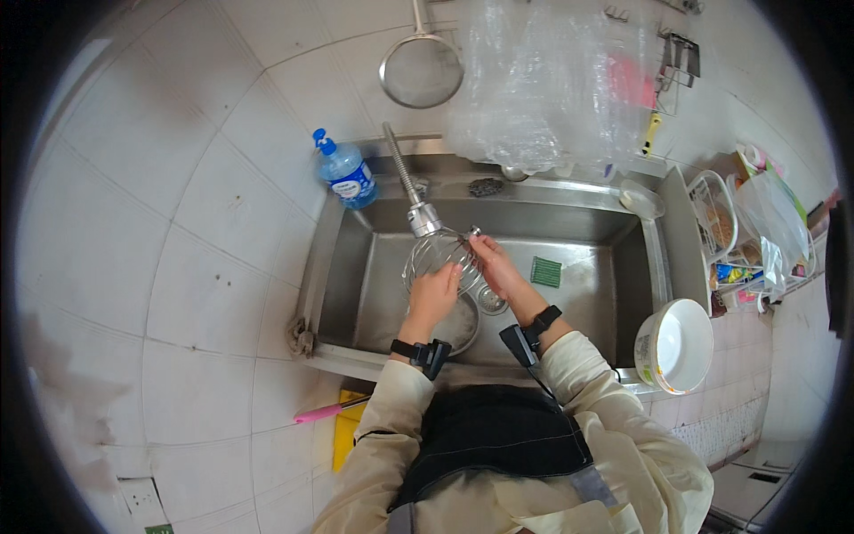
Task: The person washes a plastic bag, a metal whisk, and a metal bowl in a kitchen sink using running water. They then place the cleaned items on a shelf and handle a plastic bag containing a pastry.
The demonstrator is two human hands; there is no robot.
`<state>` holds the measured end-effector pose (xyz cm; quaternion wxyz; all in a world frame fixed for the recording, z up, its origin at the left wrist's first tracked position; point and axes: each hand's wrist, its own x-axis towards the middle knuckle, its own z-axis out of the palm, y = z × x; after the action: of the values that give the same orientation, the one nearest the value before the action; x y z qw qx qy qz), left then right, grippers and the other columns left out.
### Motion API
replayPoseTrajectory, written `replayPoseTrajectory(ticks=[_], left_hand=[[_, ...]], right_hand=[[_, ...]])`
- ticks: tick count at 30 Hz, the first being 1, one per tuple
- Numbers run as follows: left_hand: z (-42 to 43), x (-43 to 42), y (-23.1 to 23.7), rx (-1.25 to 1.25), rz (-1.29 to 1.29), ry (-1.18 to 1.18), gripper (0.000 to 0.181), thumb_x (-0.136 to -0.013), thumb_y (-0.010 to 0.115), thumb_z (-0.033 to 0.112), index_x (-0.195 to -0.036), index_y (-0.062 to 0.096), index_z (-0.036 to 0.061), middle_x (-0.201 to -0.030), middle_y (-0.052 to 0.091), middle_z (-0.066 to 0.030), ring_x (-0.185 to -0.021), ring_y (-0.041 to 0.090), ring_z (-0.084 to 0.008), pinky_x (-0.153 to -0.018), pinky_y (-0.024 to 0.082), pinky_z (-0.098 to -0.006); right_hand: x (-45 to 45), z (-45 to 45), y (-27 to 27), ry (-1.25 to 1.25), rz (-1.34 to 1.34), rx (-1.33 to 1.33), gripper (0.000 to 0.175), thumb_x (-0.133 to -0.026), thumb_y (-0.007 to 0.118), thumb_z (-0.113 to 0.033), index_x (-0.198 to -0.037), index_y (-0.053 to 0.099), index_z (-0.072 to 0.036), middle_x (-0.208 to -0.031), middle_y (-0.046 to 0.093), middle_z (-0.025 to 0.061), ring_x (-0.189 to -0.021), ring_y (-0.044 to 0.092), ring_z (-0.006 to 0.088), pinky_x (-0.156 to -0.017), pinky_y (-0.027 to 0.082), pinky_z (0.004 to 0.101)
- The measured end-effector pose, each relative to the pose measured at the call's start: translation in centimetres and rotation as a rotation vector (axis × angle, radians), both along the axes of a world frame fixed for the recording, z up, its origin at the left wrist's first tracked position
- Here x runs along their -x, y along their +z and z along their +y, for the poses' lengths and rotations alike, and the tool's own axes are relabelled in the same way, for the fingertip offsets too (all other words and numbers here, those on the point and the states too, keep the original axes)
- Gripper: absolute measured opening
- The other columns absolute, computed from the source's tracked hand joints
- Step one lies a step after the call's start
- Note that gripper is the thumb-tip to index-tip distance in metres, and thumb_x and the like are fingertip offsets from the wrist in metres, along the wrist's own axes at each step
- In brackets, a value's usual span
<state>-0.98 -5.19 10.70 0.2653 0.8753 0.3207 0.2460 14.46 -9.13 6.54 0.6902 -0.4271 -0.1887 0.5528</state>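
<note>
Both my hands are over a stainless steel sink [580,320], on a wire balloon whisk [415,261] that looks like a mixer attachment. My right hand [499,268] grips it near its metal hub [475,231]. Curled against the wires nearer me is my left hand [432,297]; its fingertips are partly hidden. Just above the whisk hangs the head of a spring-hose faucet [425,220]; whether water runs is hard to tell. Below my left hand, a round metal bowl [462,328] sits on the sink floor, partly covered by my wrist. The drain strainer [492,302] shows between my forearms.
A green scouring pad [546,272] lies in the sink. Steel wool [486,187] and a blue pump soap bottle [349,177] stand along the rim. A white tub [683,347] sits at the right corner. Plastic sheeting [547,87] and a strainer [421,72] hang behind.
</note>
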Motion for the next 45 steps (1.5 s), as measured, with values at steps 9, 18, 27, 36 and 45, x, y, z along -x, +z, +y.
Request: replayPoseTrajectory(ticks=[9,18,27,36,45], left_hand=[[-1.1,3.5,-0.3,-0.175,-0.124,0.249,0.024,-0.094,0.042,0.027,-0.092,0.053,0.0063,-0.089,0.060,-0.0142,-0.085,0.058,-0.0319,-0.074,0.043,-0.0415],[2.0,0.4,1.6,-0.006,0.172,0.104,0.015,-0.090,0.048,0.018,-0.097,0.048,0.0053,-0.102,0.049,-0.0149,-0.095,0.049,-0.0343,-0.081,0.036,-0.0459],[1.9,-1.5,-0.3,-0.148,-0.114,0.227,0.015,-0.089,0.049,0.019,-0.094,0.052,0.0049,-0.101,0.048,-0.0136,-0.087,0.052,-0.0330,-0.078,0.038,-0.0458],[1.9,-1.2,-3.6,0.564,-0.589,0.115,0.031,-0.096,0.043,0.028,-0.089,0.057,0.0017,-0.080,0.054,-0.0069,-0.074,0.052,-0.0187,-0.067,0.042,-0.0302],[2.3,0.0,-5.3,0.878,-0.656,0.086,0.038,-0.099,0.038,0.032,-0.103,0.057,0.0001,-0.091,0.058,-0.0032,-0.083,0.051,-0.0117,-0.079,0.041,-0.0250]], right_hand=[[4.0,1.7,-0.9,-0.134,-0.285,-0.015,0.019,-0.093,0.055,-0.020,-0.105,0.055,-0.005,-0.096,0.059,0.0019,-0.088,0.054,0.0083,-0.079,0.042,0.0223],[4.5,-1.6,1.9,-0.164,-1.074,-0.068,0.025,-0.088,0.057,-0.011,-0.111,0.051,-0.003,-0.107,0.060,0.0098,-0.099,0.057,0.0204,-0.092,0.039,0.0329],[1.7,-3.2,3.6,-0.245,-1.357,-0.283,0.027,-0.085,0.058,-0.010,-0.110,0.048,-0.005,-0.119,0.057,0.0091,-0.120,0.047,0.0284,-0.103,0.027,0.0433],[2.4,-3.3,1.6,-0.369,-0.983,-0.278,0.020,-0.091,0.049,-0.005,-0.110,0.044,-0.003,-0.125,0.052,0.0153,-0.123,0.045,0.0297,-0.102,0.032,0.0375],[1.9,-3.4,-0.7,-0.516,-0.566,-0.253,0.020,-0.098,0.039,-0.011,-0.115,0.041,0.000,-0.123,0.053,0.0140,-0.118,0.046,0.0201,-0.101,0.033,0.0321]])
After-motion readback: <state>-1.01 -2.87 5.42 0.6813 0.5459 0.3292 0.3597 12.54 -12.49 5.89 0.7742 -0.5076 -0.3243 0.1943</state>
